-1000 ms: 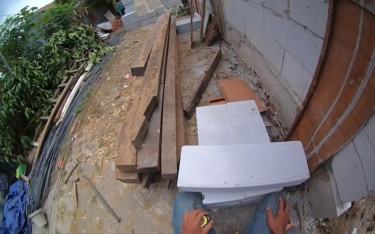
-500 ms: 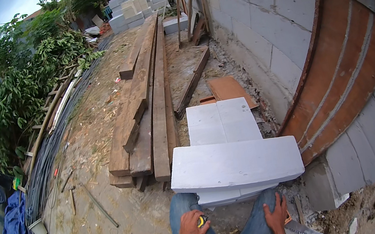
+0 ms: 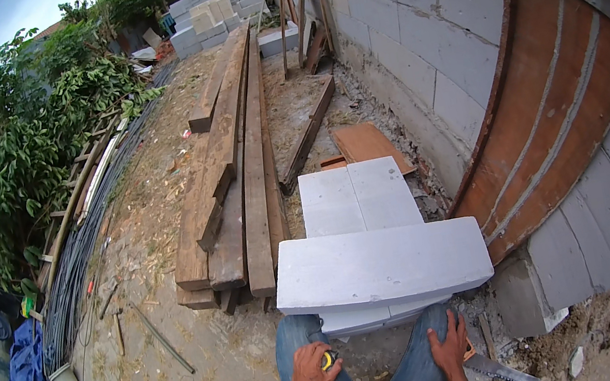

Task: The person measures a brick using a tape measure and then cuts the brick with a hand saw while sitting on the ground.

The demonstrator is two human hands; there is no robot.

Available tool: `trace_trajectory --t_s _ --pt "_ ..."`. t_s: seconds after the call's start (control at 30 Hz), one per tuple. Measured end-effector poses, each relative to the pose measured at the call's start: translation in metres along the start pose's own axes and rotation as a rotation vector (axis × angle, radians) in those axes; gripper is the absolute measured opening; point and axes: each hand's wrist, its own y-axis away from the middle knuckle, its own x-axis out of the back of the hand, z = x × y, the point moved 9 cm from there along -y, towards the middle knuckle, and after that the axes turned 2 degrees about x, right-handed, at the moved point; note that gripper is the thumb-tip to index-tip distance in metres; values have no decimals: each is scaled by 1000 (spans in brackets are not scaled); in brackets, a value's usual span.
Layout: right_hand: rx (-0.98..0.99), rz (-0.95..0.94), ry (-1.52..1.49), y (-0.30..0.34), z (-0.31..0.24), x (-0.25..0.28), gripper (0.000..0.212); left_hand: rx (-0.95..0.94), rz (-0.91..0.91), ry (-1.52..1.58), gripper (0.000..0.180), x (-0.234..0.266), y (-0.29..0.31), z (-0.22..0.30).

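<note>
Grey block wall [image 3: 421,17] ran along the right edge of the ground [image 3: 143,379]; timber stack [image 3: 257,239] lay left of the white blocks. Top block [image 3: 382,262] sat crosswise on the near end of two lower blocks [image 3: 331,202], overhanging their left and right edges. Judged step: a pause, neither hand on the top block. Handsaw [image 3: 501,371] lay right of the right thigh [image 3: 408,375], toward the ground's near edge. Right hand [image 3: 449,344]: draped on that thigh, fingers slightly apart, nothing seen in grasp; contact with the saw handle could not be told. Left hand [image 3: 310,367]: on the left thigh [image 3: 293,338], fingers curled about a yellow tape measure [image 3: 328,360]. Using the tape would call for lifting that hand to a block edge.
</note>
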Motion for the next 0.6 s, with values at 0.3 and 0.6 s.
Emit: trace_trajectory --t_s 0.3,0.6 --pt "22 8 8 0 2 0 79 1 12 5 40 1 -1 3" --pt "38 20 -6 0 0 0 77 4 -10 -15 41 -2 -1 1"
